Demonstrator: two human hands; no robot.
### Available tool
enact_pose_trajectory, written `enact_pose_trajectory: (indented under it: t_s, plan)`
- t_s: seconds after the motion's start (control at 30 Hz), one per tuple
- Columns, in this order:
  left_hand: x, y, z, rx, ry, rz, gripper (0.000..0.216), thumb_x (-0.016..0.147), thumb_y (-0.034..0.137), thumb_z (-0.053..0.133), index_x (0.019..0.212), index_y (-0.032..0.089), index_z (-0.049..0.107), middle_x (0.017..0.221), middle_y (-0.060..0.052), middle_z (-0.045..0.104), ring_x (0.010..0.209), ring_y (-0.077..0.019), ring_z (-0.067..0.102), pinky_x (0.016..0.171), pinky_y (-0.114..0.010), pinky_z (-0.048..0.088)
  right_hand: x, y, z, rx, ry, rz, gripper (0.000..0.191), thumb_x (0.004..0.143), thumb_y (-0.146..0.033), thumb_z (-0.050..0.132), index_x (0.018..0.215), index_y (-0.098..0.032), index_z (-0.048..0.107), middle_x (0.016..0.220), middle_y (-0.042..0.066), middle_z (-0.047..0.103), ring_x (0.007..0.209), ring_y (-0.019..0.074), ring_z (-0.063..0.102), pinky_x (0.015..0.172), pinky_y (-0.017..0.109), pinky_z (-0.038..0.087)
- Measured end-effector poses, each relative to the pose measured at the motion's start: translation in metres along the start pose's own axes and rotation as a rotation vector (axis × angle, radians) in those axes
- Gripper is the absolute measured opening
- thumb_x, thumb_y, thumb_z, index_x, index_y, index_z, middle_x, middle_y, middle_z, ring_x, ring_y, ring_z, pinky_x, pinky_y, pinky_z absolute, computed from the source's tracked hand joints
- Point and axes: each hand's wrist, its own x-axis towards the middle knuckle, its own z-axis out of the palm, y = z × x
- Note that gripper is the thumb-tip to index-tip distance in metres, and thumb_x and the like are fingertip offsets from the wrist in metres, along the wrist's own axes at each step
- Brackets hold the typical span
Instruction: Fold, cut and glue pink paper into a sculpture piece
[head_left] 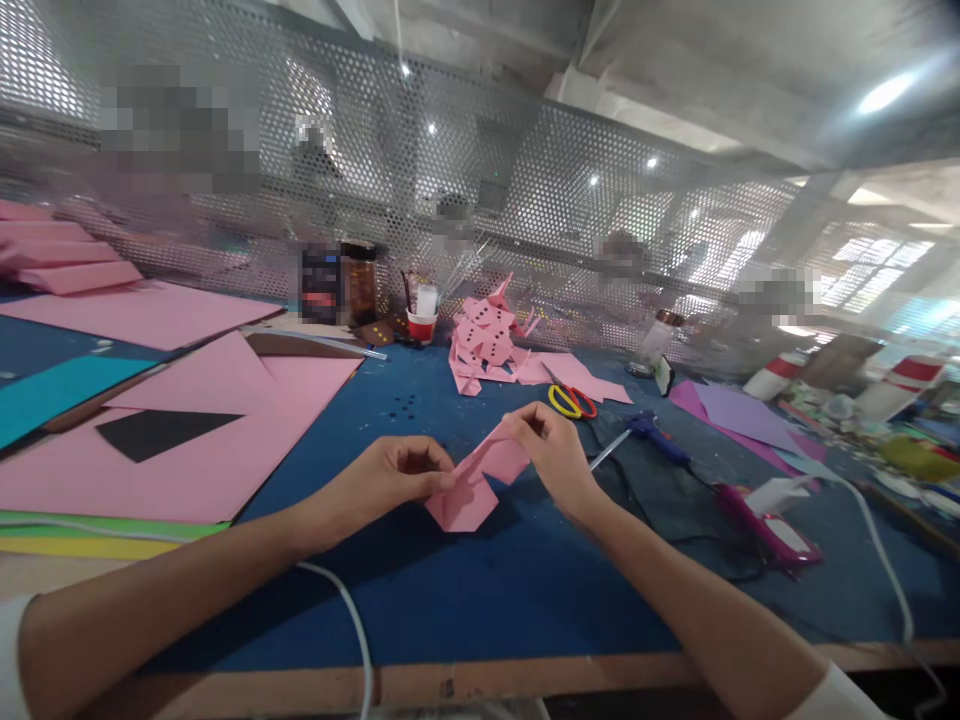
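Observation:
A cut and folded piece of pink paper (463, 503) is held up between both hands, just above the blue tabletop. My left hand (394, 475) pinches its left end between thumb and fingers. At the upper right end, my right hand (551, 450) grips the same paper by its edge. A notch shows in the paper's lower side. Behind it stands a pile of folded pink paper pieces with black dots (487, 335). Scissors with yellow and red handles (572, 401) lie beyond my right hand, and a blue glue gun (656, 438) lies to its right.
Pink sheets (300, 400) with a black paper piece (169, 432) cover the left side. Small black dots (403, 405) lie mid-table. A red-and-white cup (421, 325) stands near the perforated metal screen (525, 190). A magenta device (772, 525), cables and purple paper (739, 412) lie right.

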Motion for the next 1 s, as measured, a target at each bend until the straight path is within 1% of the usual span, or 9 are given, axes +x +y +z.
enact_pose_trajectory:
  t_s: [0.17,0.37,0.67,0.83,1.0]
  plan:
    - [-0.001,-0.001,0.001,0.033,0.014,0.006,0.027,0.078,0.043,0.080,0.079,0.017,0.072,0.074,0.001,0.068,0.069,-0.0139,0.058,0.065,-0.025,0.043,-0.005,-0.006,0.003,-0.015,-0.031,0.006,0.029,0.089,-0.046,0.069,0.081,-0.018,0.067,0.074,-0.001,0.063,0.068,0.0145,0.053,0.064,0.027,0.043]
    - [0.000,-0.005,0.002,0.058,0.039,-0.002,0.028,0.078,0.044,0.081,0.078,0.017,0.072,0.073,0.000,0.069,0.067,-0.0137,0.058,0.062,-0.024,0.041,-0.008,-0.012,0.005,0.000,-0.048,0.014,0.028,0.089,-0.045,0.069,0.081,-0.018,0.067,0.074,0.000,0.063,0.067,0.0143,0.053,0.063,0.027,0.043]
    - [0.000,-0.003,0.006,0.055,0.076,0.010,0.032,0.076,0.044,0.082,0.084,0.017,0.068,0.075,0.001,0.068,0.069,-0.0134,0.059,0.062,-0.024,0.041,-0.012,-0.017,0.007,0.036,-0.078,-0.009,0.026,0.089,-0.043,0.069,0.081,-0.018,0.067,0.075,0.000,0.064,0.069,0.0139,0.054,0.065,0.027,0.044]
    - [0.000,-0.001,0.006,0.045,0.068,-0.010,0.033,0.078,0.045,0.080,0.094,0.017,0.074,0.081,0.000,0.072,0.072,-0.0144,0.062,0.064,-0.024,0.043,-0.013,-0.021,0.007,0.065,-0.102,-0.001,0.025,0.088,-0.042,0.070,0.080,-0.018,0.066,0.075,-0.001,0.062,0.069,0.0137,0.053,0.065,0.027,0.045]
    - [0.000,-0.001,0.005,0.042,0.057,-0.025,0.030,0.075,0.044,0.081,0.086,0.016,0.076,0.077,-0.001,0.073,0.069,-0.0146,0.061,0.061,-0.024,0.042,-0.012,-0.021,0.006,0.056,-0.129,-0.014,0.024,0.090,-0.041,0.069,0.081,-0.019,0.065,0.075,-0.001,0.061,0.070,0.0138,0.053,0.066,0.027,0.044]
